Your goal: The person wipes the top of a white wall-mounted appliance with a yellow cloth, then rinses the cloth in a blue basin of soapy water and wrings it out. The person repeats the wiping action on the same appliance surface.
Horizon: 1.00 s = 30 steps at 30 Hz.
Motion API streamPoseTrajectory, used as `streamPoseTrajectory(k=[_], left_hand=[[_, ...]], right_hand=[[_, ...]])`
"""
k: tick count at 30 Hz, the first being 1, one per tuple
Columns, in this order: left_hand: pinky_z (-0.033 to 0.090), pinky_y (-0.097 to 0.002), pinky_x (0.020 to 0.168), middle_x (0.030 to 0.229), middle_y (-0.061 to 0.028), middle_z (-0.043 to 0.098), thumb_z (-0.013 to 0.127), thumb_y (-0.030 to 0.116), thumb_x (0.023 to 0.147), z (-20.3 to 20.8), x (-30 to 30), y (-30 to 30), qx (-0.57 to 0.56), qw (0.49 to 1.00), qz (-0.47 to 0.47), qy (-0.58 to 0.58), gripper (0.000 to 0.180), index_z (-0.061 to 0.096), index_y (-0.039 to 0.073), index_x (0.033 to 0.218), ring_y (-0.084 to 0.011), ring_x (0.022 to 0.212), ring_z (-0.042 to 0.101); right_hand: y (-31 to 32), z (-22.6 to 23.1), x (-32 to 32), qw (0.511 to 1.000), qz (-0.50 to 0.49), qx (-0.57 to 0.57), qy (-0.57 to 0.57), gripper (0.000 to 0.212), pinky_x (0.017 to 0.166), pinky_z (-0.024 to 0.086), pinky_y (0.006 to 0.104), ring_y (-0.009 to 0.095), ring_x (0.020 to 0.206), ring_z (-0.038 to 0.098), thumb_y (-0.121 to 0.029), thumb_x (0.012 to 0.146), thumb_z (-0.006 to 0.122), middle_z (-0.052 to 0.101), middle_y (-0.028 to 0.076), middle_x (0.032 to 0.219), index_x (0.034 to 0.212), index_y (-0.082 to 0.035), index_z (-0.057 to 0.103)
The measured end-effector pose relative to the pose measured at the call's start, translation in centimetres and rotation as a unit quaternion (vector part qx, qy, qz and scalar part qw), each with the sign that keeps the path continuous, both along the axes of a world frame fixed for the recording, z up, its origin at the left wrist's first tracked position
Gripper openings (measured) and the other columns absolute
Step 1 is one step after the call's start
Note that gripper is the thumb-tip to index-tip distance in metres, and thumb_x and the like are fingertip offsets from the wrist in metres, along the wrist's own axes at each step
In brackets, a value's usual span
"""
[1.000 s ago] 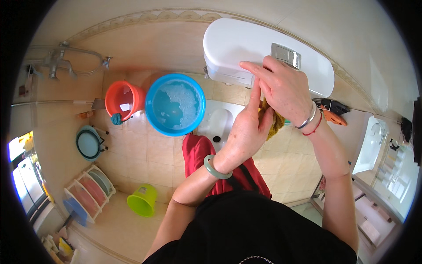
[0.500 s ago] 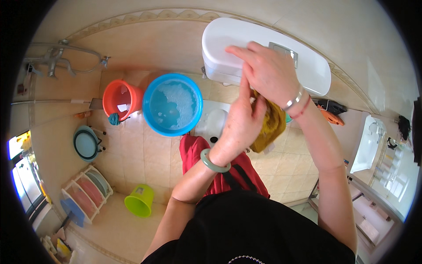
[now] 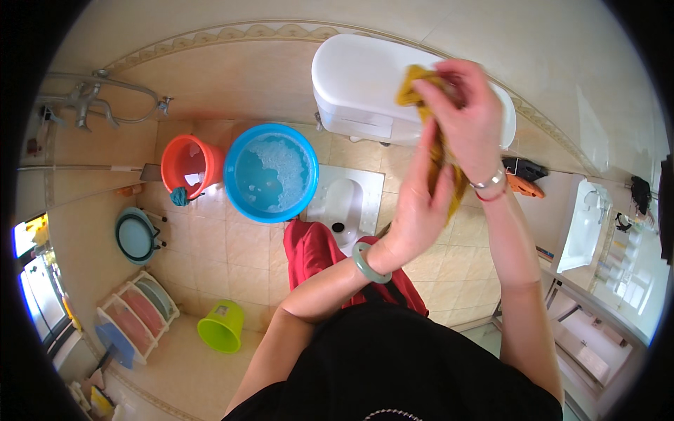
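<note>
Both hands are on a mustard-yellow cloth (image 3: 413, 85), bunched and stretched between them in front of the white toilet cistern (image 3: 354, 74). My right hand (image 3: 479, 116), with a metal bracelet, grips the upper part, and a bunch sticks out past its fingertips. Lower down, my left hand (image 3: 420, 214), wearing a pale green bangle, is closed on the hanging part; its fingers partly hide the fabric. From this view the cloth overlaps the cistern's front edge; whether it touches is unclear.
A blue basin (image 3: 228, 168) of sudsy water stands beside a red bucket (image 3: 167, 163) at the left. Below the cistern lies a white squat toilet (image 3: 364, 203). Elsewhere are a lime-green bucket (image 3: 228, 337), a basin rack (image 3: 156, 330) and a washbasin (image 3: 577, 242).
Both hands have moved right. The cloth, earlier hanging mostly beneath the right wrist, now shows above the right fingers, which have curled round it. The view has shifted slightly.
</note>
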<state>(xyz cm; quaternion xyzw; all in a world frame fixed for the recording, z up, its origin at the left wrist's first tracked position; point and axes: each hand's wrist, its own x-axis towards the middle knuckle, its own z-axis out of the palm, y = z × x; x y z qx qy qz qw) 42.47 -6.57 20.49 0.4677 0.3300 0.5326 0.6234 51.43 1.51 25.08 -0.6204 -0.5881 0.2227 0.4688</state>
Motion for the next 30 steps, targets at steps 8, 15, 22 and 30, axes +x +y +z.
streamPoseTrajectory(k=[8,15,22,30], left_hand=[[0.043,-0.0285,0.101,0.133,-0.0086,0.052,0.049,0.003,0.101,-1.4,-1.5,-0.2,-0.175,0.980,-0.052,-0.081,0.054,0.028,0.001,0.151,-0.0135,0.119,0.051],[0.045,-0.0261,0.094,0.123,-0.0074,0.055,0.046,0.002,0.101,-0.5,-2.8,3.0,-0.197,0.960,-0.050,-0.191,0.047,0.035,0.000,0.147,-0.0108,0.109,0.053],[0.045,-0.0290,0.100,0.133,-0.0080,0.051,0.047,0.000,0.100,-2.3,-1.4,1.3,-0.132,0.982,0.014,-0.132,0.054,0.029,0.002,0.150,-0.0154,0.118,0.052],[0.045,-0.0298,0.101,0.141,-0.0087,0.046,0.050,0.002,0.100,-0.7,-2.4,-0.2,-0.204,0.969,-0.059,-0.127,0.060,0.024,0.001,0.154,-0.0148,0.126,0.047]], right_hand=[[0.3,-2.6,0.4,0.959,0.164,0.018,-0.232,0.014,0.082,0.050,0.0379,0.028,0.094,0.055,-0.003,0.080,0.066,0.059,0.006,0.096,0.093,-0.004,0.068],[4.6,-3.7,-2.0,0.943,0.166,0.072,-0.279,0.011,0.084,0.050,0.0393,0.030,0.097,0.054,-0.006,0.084,0.062,0.059,0.007,0.097,0.093,-0.003,0.067],[3.8,-4.0,-2.0,0.947,0.131,0.068,-0.286,0.011,0.084,0.050,0.0404,0.033,0.094,0.054,-0.006,0.084,0.062,0.059,0.009,0.099,0.094,-0.001,0.065],[2.2,-4.0,-1.5,0.951,0.154,0.038,-0.265,0.009,0.083,0.050,0.0418,0.031,0.093,0.054,-0.007,0.083,0.064,0.059,0.008,0.096,0.091,-0.003,0.065]])
